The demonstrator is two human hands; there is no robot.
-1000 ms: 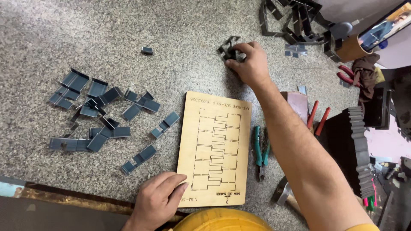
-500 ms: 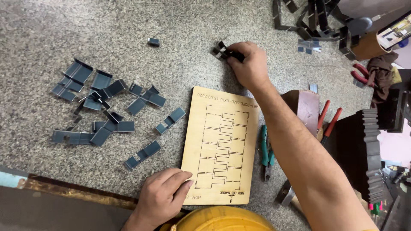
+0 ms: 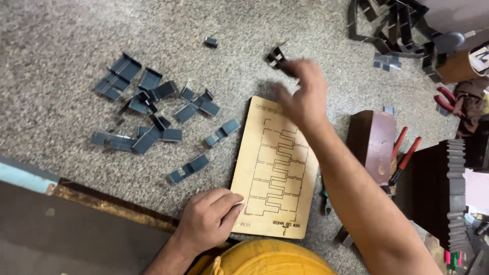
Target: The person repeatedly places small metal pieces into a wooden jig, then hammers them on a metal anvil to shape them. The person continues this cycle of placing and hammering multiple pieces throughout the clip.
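Right hand (image 3: 304,97) raised over the speckled grey stone desk (image 3: 61,35), fingers pinching a small dark bent metal piece (image 3: 275,57) above the flat pale wooden board with etched stepped lines (image 3: 275,168), left hand (image 3: 209,219) with loosely curled fingers pressing the board's near corner, scattered blue-grey metal strips (image 3: 153,109) lying left of the board

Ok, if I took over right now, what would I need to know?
Left hand: rests flat on the near edge of the wooden board, holding nothing.
Right hand: raised over the board's far end, pinching a small dark metal piece.
Loose dark metal strips lie scattered on the stone surface, left of the board.
Done: none sit in the board's cut lines.
Left: all strips.
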